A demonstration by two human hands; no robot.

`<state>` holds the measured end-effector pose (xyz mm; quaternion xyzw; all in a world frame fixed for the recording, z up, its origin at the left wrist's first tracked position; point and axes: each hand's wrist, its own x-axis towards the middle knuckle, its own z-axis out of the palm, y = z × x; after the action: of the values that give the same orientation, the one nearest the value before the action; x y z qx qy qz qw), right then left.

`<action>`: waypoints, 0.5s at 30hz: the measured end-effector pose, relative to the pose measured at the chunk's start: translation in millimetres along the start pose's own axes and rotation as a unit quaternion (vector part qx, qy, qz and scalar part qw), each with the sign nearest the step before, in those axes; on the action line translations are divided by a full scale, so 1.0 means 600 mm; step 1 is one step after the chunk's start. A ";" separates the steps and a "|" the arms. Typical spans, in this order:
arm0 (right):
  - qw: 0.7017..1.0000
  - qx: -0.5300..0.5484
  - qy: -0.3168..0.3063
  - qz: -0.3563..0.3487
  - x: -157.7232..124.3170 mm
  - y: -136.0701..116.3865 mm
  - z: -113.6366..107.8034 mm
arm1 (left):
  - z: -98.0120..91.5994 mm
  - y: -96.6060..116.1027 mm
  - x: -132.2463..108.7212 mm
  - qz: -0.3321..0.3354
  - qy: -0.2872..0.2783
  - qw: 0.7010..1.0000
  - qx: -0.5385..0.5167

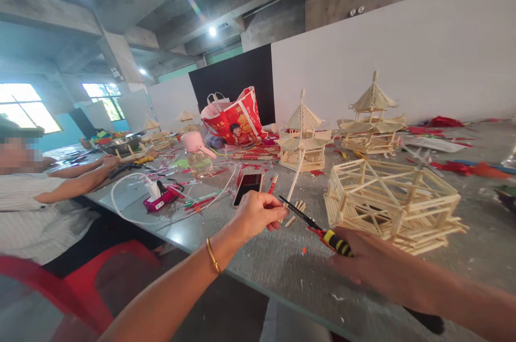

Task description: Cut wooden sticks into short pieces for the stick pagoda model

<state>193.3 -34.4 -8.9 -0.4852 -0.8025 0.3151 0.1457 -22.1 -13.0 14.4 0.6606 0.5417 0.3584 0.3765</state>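
Note:
My left hand [255,216] pinches a thin pale wooden stick [295,178] near its lower end, and the stick slants up and away from me. In my right hand [368,261] is a pair of scissors [305,218] with dark blades and yellow-and-black handles. The blade tips are at the stick, close to my left fingertips; whether they touch it I cannot tell. Several short cut stick pieces [297,212] lie just behind the blades. To the right stands an open frame built of sticks [393,207].
Behind are two stick pagodas [303,143] [373,121] and a red shopping bag [237,119]. A phone [248,190], a pink-lidded jug [197,156] and a magenta power strip [161,199] with a white cable lie left. A co-worker [36,191] sits at the far left beside red chairs [108,272].

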 end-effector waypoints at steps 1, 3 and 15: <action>1.000 0.003 0.003 -0.011 0.002 0.003 0.001 | 0.000 -0.001 0.000 0.000 0.002 1.000 0.003; 1.000 0.005 0.012 -0.023 0.005 0.007 0.004 | 0.001 -0.002 0.000 0.003 0.009 1.000 0.018; 0.999 0.014 -0.029 -0.032 0.023 0.011 -0.004 | -0.006 -0.015 0.010 0.018 0.023 0.998 0.063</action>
<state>192.4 -19.3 -12.7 -0.4483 -0.8169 0.3353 0.1391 -28.3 -5.5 8.3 0.6843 0.5594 0.3456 0.3151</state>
